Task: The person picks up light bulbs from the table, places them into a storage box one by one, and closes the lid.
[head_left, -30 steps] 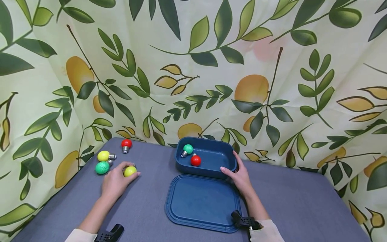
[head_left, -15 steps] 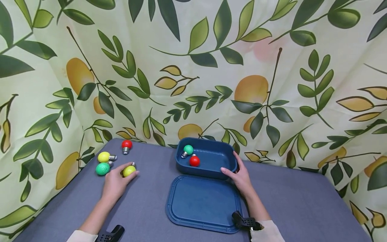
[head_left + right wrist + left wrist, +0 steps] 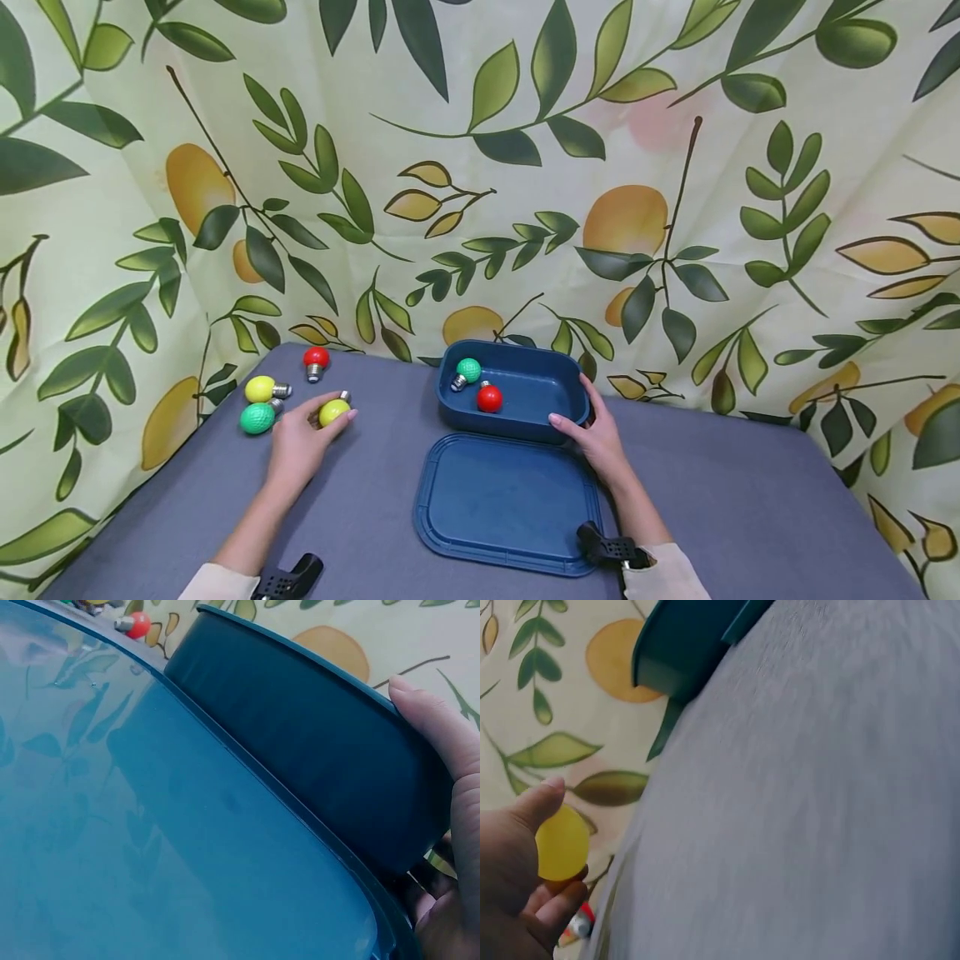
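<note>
My left hand [image 3: 298,442] pinches a yellow light bulb [image 3: 333,412] between thumb and fingers, its metal base pointing away from me. In the left wrist view the bulb's round yellow end [image 3: 562,844] shows between the thumb and fingertips. My right hand [image 3: 596,433] holds the right end of a dark blue box [image 3: 536,392], with the thumb over the front rim. Inside the box, toward the left, lie a green bulb [image 3: 468,370] and a red bulb [image 3: 490,397]. In the right wrist view the thumb rests on the rim above the box's side wall [image 3: 300,742].
Left of the left hand lie another yellow bulb [image 3: 260,388] and a green bulb [image 3: 257,418], with a red bulb [image 3: 317,359] farther back. A flat blue lid [image 3: 510,504] lies in front of the box. Leaf-patterned cloth [image 3: 480,275] hangs behind the grey table [image 3: 750,500].
My left hand has moved slightly right and away from me with the yellow bulb. The red bulb in the box has rocked a little. My right hand stays on the box.
</note>
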Tool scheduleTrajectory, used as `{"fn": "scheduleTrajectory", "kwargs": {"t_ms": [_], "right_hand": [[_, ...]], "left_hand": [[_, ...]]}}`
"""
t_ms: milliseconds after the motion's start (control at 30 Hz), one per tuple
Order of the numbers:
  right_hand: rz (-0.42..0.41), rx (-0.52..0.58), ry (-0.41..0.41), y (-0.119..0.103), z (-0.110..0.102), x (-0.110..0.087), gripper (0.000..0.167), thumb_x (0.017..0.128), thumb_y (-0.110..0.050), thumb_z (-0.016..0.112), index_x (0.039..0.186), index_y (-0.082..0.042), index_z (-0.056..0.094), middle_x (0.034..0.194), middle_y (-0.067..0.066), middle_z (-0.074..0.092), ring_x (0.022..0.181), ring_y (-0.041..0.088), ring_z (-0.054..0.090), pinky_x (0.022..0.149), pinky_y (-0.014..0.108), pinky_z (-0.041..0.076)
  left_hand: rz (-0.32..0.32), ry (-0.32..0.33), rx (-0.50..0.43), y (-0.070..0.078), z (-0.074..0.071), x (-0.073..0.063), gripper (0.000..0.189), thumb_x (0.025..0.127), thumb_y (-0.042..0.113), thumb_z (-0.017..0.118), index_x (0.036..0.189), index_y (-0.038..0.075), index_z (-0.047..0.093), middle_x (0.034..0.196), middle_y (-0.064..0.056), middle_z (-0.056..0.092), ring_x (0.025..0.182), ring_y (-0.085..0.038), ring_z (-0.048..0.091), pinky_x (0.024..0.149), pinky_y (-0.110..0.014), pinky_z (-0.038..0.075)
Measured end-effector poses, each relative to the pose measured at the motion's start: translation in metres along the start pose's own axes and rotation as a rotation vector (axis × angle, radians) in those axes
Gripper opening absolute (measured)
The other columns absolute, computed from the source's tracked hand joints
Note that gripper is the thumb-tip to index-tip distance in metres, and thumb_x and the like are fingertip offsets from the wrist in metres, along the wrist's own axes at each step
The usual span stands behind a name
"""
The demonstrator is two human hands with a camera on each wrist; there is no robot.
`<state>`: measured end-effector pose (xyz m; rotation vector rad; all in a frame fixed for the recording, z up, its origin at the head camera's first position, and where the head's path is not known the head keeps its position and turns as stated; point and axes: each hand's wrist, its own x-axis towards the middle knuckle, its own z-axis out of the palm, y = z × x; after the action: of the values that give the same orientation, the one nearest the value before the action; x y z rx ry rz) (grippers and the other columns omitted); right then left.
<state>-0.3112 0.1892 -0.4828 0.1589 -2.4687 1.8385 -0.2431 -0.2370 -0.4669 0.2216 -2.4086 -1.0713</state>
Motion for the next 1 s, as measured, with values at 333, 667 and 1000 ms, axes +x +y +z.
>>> {"fn": "scheduleTrajectory", "kwargs": {"t_ms": [333, 667, 1000], "right_hand": [[-0.002, -0.006, -0.009, 0.003, 0.0, 0.003, 0.091, 0.09, -0.025, 0.076, 0.162, -0.027, 0.02, 0.167, 0.019, 0.021, 0.15, 0.038, 0.034, 0.118, 0.055, 0.035], [-0.006, -0.007, 0.001, 0.005, -0.002, 0.002, 0.091, 0.09, -0.024, 0.076, 0.162, -0.025, 0.021, 0.168, 0.019, 0.021, 0.149, 0.039, 0.035, 0.117, 0.055, 0.035], [-0.005, -0.007, 0.001, 0.004, -0.002, 0.002, 0.091, 0.09, -0.025, 0.076, 0.162, -0.026, 0.021, 0.168, 0.017, 0.022, 0.149, 0.038, 0.036, 0.117, 0.054, 0.036]], "left_hand": [[0.008, -0.043, -0.081, 0.035, 0.022, 0.003, 0.044, 0.085, 0.024, 0.083, 0.125, 0.007, 0.072, 0.118, -0.017, 0.074, 0.086, -0.022, 0.064, 0.069, -0.018, 0.048], [0.033, -0.075, -0.131, 0.071, 0.04, 0.009, 0.048, 0.084, 0.019, 0.083, 0.128, 0.006, 0.069, 0.13, -0.018, 0.065, 0.115, -0.033, 0.063, 0.096, -0.048, 0.057], [0.061, -0.156, -0.119, 0.098, 0.057, 0.01, 0.047, 0.084, 0.027, 0.084, 0.127, 0.011, 0.072, 0.125, -0.016, 0.072, 0.102, -0.03, 0.066, 0.082, -0.036, 0.053]]}}
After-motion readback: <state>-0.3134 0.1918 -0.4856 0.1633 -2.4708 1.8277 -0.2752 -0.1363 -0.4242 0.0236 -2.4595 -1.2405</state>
